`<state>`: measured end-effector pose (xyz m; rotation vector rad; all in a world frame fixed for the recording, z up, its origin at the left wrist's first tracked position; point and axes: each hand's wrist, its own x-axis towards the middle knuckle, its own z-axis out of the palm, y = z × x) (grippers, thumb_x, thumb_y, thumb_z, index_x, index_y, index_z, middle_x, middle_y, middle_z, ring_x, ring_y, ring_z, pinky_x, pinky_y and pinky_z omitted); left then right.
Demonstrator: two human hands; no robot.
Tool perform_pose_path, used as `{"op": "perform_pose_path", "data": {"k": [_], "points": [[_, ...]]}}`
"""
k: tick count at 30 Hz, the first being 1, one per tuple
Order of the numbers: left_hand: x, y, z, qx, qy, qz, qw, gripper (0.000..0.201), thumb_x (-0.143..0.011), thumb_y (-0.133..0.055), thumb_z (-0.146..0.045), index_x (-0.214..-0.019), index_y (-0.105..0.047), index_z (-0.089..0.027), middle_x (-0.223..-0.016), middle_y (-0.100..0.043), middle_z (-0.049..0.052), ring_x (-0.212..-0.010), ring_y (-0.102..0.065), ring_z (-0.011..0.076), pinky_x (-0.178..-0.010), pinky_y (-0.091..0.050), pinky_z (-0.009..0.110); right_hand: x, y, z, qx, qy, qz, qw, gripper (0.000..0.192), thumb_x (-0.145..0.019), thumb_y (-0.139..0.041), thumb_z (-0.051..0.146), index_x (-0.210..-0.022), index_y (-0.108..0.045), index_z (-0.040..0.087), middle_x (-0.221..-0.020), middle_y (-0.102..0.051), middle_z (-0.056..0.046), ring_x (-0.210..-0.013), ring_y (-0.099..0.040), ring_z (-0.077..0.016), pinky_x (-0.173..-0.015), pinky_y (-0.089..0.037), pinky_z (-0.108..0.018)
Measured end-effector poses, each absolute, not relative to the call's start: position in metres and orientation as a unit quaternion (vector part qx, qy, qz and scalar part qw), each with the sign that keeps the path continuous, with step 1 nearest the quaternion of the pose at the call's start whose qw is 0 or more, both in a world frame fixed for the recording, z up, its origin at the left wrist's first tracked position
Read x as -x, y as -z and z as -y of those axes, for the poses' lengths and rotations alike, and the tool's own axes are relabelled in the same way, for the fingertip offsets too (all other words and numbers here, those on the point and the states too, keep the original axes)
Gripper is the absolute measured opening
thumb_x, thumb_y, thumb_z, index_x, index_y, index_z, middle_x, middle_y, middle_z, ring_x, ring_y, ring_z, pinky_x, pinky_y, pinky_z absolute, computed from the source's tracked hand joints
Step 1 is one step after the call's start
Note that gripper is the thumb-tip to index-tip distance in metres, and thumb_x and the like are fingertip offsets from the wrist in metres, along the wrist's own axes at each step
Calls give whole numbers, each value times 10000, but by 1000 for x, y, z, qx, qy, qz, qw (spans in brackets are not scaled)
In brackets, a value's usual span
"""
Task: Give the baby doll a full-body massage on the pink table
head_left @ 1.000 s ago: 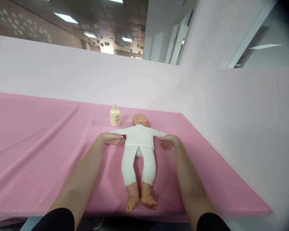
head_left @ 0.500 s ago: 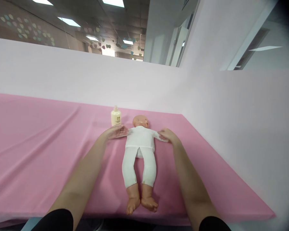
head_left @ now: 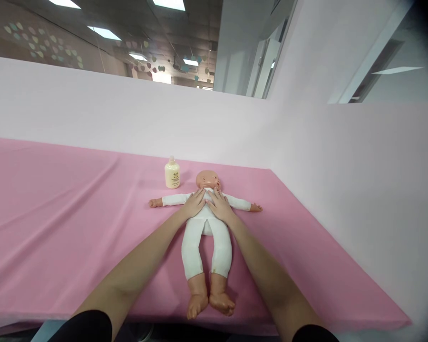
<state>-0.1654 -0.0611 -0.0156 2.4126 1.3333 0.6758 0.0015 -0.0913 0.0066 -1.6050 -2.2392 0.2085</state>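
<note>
A baby doll (head_left: 207,244) in a white top and white trousers lies on its back, feet towards me and arms stretched out to both sides. Its head is turned to the right. My left hand (head_left: 194,203) rests flat on the left side of the doll's chest, fingers extended. On the right side of the chest lies my right hand (head_left: 219,205), its fingers also stretched out. Both hands point up towards the doll's neck and sit close together, covering much of the upper chest. Neither one grips anything.
A pale yellow lotion bottle (head_left: 172,175) stands to the left of the doll's head. Pink cloth (head_left: 74,228) with some creases covers the table. White walls (head_left: 128,118) rise behind and to the right, with windows above.
Both hands have moved inward from the doll's arms to its chest and now lie flat there. The doll's arms and hands are uncovered. The bottle has not moved.
</note>
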Motion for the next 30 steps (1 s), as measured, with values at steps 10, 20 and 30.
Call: {"op": "perform_pose_path", "data": {"k": [10, 20, 30], "points": [[226, -84, -11, -752, -347, -556, -66, 619, -906, -398, -281, -1448, -257, -18, -1564, -114, 170, -1455, -46, 284, -1169, -1, 478, -2, -9, 91, 565, -102, 796, 192, 557, -951, -306, 472, -1459, -285, 243, -1576, -131, -98, -1450, -126, -314, -1121, -172, -558], [196, -98, -4, -761, -364, -536, -30, 578, -949, -374, -291, -1445, -266, -13, -1547, -196, 155, -1449, -114, 254, -1180, -99, 443, 4, -20, 88, 545, -141, 759, 327, 573, -946, -322, 480, -1443, -321, 195, -1531, -283, -103, -1441, -195, -248, -1164, -187, -460], [54, -70, 30, -749, -483, -306, 336, 519, -984, -146, -302, -1393, -453, -218, -1412, -477, 40, -1371, -356, 176, -1146, -293, 429, -11, -64, -3, 547, 233, 755, 276, 609, -950, -102, 316, -1311, -503, 33, -1353, -521, -180, -1365, -375, -135, -1076, -362, -314]]}}
